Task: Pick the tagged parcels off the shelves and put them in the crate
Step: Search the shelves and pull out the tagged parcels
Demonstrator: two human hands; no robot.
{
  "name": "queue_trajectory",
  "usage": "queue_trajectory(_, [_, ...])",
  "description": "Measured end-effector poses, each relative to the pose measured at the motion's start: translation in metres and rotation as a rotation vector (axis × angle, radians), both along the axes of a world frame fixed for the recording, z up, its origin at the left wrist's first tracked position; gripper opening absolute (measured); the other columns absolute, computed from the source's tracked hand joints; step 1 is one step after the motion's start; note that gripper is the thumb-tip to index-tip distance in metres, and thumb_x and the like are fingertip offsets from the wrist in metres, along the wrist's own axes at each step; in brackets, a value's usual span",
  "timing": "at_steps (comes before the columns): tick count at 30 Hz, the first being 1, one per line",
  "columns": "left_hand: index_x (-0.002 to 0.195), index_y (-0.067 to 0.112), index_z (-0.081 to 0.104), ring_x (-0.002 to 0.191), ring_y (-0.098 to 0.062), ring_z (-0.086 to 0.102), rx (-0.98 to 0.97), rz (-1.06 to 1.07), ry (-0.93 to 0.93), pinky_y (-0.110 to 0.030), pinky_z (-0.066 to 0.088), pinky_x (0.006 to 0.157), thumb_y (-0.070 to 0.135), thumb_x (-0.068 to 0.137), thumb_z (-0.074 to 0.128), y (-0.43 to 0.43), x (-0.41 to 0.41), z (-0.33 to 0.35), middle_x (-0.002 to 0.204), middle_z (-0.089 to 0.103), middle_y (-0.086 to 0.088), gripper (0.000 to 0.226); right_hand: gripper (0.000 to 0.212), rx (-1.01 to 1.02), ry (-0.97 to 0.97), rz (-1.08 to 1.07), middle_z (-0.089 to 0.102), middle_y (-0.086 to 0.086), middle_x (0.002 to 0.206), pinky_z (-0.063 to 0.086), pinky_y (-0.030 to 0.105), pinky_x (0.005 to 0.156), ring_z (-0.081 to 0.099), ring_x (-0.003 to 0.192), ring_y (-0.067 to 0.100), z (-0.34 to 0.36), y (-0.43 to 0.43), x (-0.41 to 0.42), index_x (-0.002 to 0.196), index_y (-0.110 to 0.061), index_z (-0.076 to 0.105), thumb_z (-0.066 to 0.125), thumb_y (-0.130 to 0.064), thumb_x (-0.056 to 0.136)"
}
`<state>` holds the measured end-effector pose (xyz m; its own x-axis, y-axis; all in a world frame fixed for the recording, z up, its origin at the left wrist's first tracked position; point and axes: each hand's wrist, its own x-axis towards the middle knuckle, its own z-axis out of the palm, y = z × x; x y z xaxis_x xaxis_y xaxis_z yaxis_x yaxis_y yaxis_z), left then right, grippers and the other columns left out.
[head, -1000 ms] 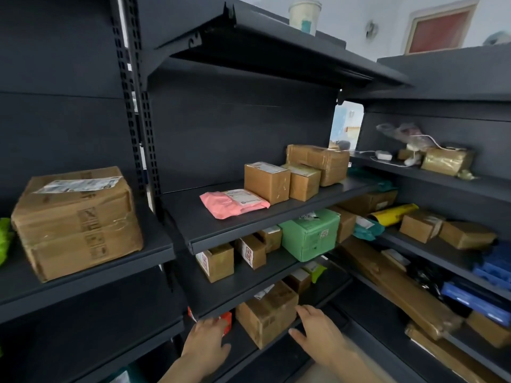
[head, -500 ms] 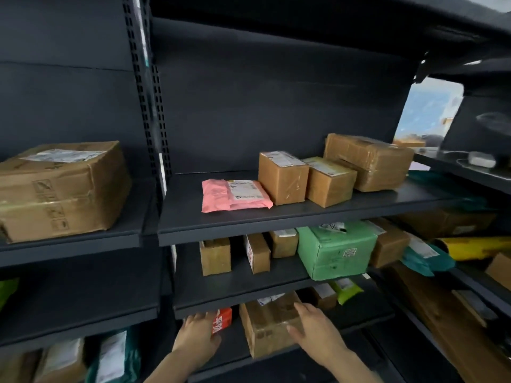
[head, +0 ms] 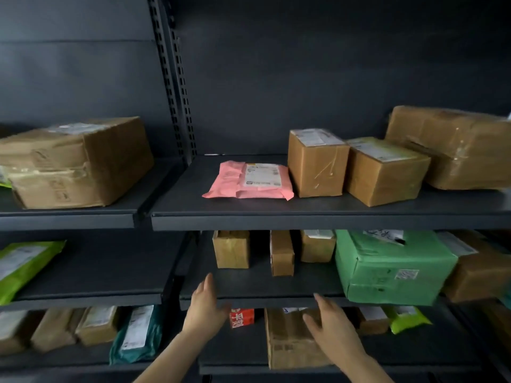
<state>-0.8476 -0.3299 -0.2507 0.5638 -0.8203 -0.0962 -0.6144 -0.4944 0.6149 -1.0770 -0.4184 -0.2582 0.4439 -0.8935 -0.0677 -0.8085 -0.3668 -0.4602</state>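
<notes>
Dark shelves [head: 304, 221] hold many parcels. On the upper shelf lie a pink mailer [head: 250, 181] and three brown boxes [head: 318, 164]. The middle shelf carries small brown boxes [head: 231, 249] and a green box [head: 392, 268]. Below it stand a brown carton [head: 290, 341] and a small red box [head: 242, 317]. My left hand [head: 206, 308] is raised in front of the middle shelf's edge, fingers apart, holding nothing. My right hand [head: 330, 323] hovers over the brown carton's upper front, fingers spread; whether it touches the carton I cannot tell. No crate is in view.
In the left bay sit a large dented carton [head: 74, 161], a lime mailer [head: 22, 266], and on the bottom shelf several brown boxes and a teal mailer [head: 137, 334]. Another lime mailer [head: 406, 317] lies at the lower right. A slotted upright [head: 174, 87] divides the bays.
The view has swung left and closer to the shelves. Both hands have risen from the lower shelf toward the middle shelf's edge, the left one off the red box.
</notes>
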Motion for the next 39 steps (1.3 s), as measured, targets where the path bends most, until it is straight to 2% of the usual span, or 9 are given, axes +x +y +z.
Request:
queue_trajectory(6, [0.149, 0.007, -0.004, 0.146, -0.026, 0.011, -0.182, 0.205, 0.139, -0.039, 0.022, 0.117, 0.03, 0.082, 0.069, -0.042, 0.009, -0.027, 0.158, 0.01, -0.011, 0.103, 0.066, -0.047, -0.182, -0.083, 0.035, 0.004, 0.148, 0.036, 0.026, 0.104, 0.038, 0.133, 0.016, -0.029, -0.028, 0.031, 0.147, -0.014, 0.02, 0.049, -0.038, 0.093])
queue_trajectory(11, [0.149, 0.008, -0.008, 0.147, -0.022, -0.001, -0.309, 0.269, 0.157, -0.035, 0.013, 0.117, 0.035, 0.077, 0.073, -0.067, 0.01, -0.051, 0.159, 0.001, -0.009, 0.112, 0.07, -0.085, -0.36, -0.12, 0.031, 0.009, 0.149, 0.036, 0.027, 0.104, 0.034, 0.136, 0.021, -0.044, -0.037, 0.061, 0.147, -0.012, 0.016, 0.052, -0.033, 0.092])
queue_trajectory(16, [0.149, 0.011, -0.011, 0.146, -0.023, -0.002, -0.424, 0.319, 0.203, -0.037, 0.012, 0.117, 0.039, 0.072, 0.077, -0.088, 0.014, -0.069, 0.159, -0.001, -0.008, 0.12, 0.079, -0.176, -0.402, -0.176, 0.034, 0.011, 0.146, 0.039, 0.029, 0.101, 0.037, 0.133, 0.023, -0.057, -0.048, 0.088, 0.147, -0.011, 0.016, 0.059, -0.036, 0.087])
queue_trajectory(22, [0.149, 0.011, -0.009, 0.146, -0.024, 0.002, -0.533, 0.401, 0.296, -0.041, 0.014, 0.12, 0.041, 0.063, 0.083, -0.115, 0.009, -0.072, 0.159, 0.002, -0.007, 0.13, 0.09, -0.24, -0.443, -0.247, 0.037, 0.012, 0.138, 0.048, 0.031, 0.087, 0.048, 0.12, 0.025, -0.057, -0.064, 0.113, 0.148, -0.014, 0.013, 0.066, -0.041, 0.081])
queue_trajectory(29, [0.149, 0.009, -0.003, 0.146, -0.025, 0.009, -0.617, 0.527, 0.396, -0.042, 0.016, 0.119, 0.042, 0.06, 0.084, -0.141, 0.011, -0.076, 0.157, 0.009, -0.009, 0.129, 0.097, -0.226, -0.443, -0.272, 0.034, 0.01, 0.139, 0.051, 0.037, 0.091, 0.048, 0.121, 0.026, -0.054, -0.08, 0.125, 0.147, -0.024, 0.009, 0.069, -0.049, 0.075])
queue_trajectory(32, [0.149, 0.008, 0.007, 0.142, -0.028, 0.02, -0.655, 0.556, 0.361, -0.043, 0.021, 0.118, 0.034, 0.061, 0.085, -0.147, 0.017, -0.074, 0.152, 0.022, -0.013, 0.12, 0.082, -0.263, -0.436, -0.247, 0.037, 0.01, 0.137, 0.052, 0.038, 0.089, 0.049, 0.119, 0.026, -0.052, -0.086, 0.127, 0.144, -0.027, 0.02, 0.067, -0.044, 0.079])
queue_trajectory(36, [0.142, 0.007, 0.022, 0.133, -0.029, 0.03, -0.617, 0.528, 0.215, -0.043, 0.03, 0.112, 0.031, 0.059, 0.086, -0.138, 0.023, -0.074, 0.141, 0.035, -0.013, 0.107, 0.063, -0.256, -0.493, -0.227, 0.042, 0.011, 0.13, 0.05, 0.032, 0.087, 0.051, 0.115, 0.026, -0.054, -0.082, 0.121, 0.136, -0.024, 0.039, 0.068, -0.031, 0.081])
queue_trajectory(39, [0.138, 0.003, 0.03, 0.127, -0.032, 0.034, -0.551, 0.457, 0.052, -0.046, 0.034, 0.107, 0.029, 0.056, 0.087, -0.115, 0.024, -0.075, 0.135, 0.04, -0.017, 0.103, 0.059, -0.19, -0.59, -0.232, 0.044, 0.007, 0.127, 0.049, 0.026, 0.086, 0.053, 0.103, 0.016, -0.052, -0.069, 0.11, 0.133, -0.021, 0.043, 0.069, -0.026, 0.081])
